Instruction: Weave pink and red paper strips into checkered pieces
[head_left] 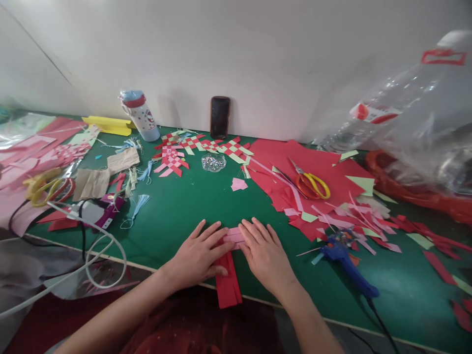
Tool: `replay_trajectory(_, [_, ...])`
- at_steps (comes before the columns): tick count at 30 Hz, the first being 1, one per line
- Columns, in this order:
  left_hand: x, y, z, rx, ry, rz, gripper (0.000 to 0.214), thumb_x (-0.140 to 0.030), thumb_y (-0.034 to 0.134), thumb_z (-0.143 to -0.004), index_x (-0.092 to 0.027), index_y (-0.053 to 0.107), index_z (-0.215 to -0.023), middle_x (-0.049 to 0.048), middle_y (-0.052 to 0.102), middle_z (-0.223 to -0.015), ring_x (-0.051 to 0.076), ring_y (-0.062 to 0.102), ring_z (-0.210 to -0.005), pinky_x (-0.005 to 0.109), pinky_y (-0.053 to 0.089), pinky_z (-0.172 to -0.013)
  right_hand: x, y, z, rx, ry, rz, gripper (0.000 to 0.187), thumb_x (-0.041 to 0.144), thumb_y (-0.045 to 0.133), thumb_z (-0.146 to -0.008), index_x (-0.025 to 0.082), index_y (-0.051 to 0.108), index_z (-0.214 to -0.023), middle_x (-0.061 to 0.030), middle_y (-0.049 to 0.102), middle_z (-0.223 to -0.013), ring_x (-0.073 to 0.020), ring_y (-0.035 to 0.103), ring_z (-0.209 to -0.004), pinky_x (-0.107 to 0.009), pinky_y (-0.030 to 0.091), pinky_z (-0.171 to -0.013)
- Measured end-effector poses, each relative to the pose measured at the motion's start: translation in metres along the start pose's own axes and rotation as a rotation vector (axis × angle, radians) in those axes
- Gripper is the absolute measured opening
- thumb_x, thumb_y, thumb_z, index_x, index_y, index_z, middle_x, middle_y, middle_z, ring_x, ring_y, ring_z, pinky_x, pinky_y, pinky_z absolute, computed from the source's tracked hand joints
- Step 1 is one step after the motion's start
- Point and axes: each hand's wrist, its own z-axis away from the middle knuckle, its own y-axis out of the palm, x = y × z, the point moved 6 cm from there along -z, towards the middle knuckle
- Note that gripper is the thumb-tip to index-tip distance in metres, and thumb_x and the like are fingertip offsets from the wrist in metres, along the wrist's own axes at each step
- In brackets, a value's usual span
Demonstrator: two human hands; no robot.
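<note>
Red strips overhang the surface's near edge, meeting pink strips; partly covered, their number is unclear, the piece seemingly barely begun. The left hand and right hand lie open over them, fingers loosely spread, pressing rather than gripping. Beyond: one blue glue gun, then at least four checked pieces, apparently woven already, and one phone.

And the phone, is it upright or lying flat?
Upright: the phone stands on its short end by the wall, dark screen facing us.

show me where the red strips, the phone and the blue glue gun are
red strips (228,284): head view, on their near part
phone (220,117): head view, middle of the dark screen
glue gun (348,266): head view, on its blue handle
</note>
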Motion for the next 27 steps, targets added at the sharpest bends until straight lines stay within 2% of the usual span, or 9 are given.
replay_trajectory(9, [0.004,0.000,0.008,0.013,0.030,-0.003,0.063,-0.064,0.042,-0.091,-0.032,0.039,-0.145,0.0044,0.040,-0.151,0.026,0.027,-0.144,0.049,0.014,-0.118,0.001,-0.001,0.000,-0.018,-0.003,0.001,0.041,0.026,0.042,-0.098,0.020,0.052,-0.137,-0.0069,0.054,-0.142,-0.0270,0.043,-0.134,-0.052,0.035,-0.108])
replay_trajectory(15, [0.015,-0.004,0.027,0.015,-0.036,-0.028,0.065,-0.062,0.044,-0.091,-0.028,0.038,-0.146,0.0084,0.042,-0.149,0.029,0.028,-0.143,0.051,0.018,-0.117,0.000,-0.004,0.004,-0.027,-0.015,0.014,0.042,0.031,0.041,-0.098,0.018,0.052,-0.137,-0.0079,0.051,-0.144,-0.0286,0.038,-0.137,-0.051,0.037,-0.107])
replay_trajectory(20, [0.017,-0.001,0.038,0.032,-0.038,-0.015,0.065,-0.062,0.046,-0.091,-0.027,0.039,-0.146,0.0075,0.042,-0.150,0.029,0.028,-0.143,0.052,0.017,-0.117,0.013,-0.004,0.009,-0.028,-0.055,0.006,0.042,0.029,0.042,-0.098,0.019,0.050,-0.139,-0.0075,0.050,-0.145,-0.0290,0.035,-0.139,-0.054,0.032,-0.109])
replay_trajectory(27, [0.016,-0.006,0.031,0.017,-0.047,0.014,0.062,-0.059,0.048,-0.091,-0.025,0.043,-0.143,0.0102,0.046,-0.146,0.029,0.029,-0.143,0.053,0.019,-0.117,0.015,-0.001,0.010,0.047,-0.047,0.010,0.042,0.030,0.042,-0.099,0.019,0.049,-0.139,-0.0075,0.050,-0.145,-0.0304,0.038,-0.137,-0.058,0.029,-0.109])
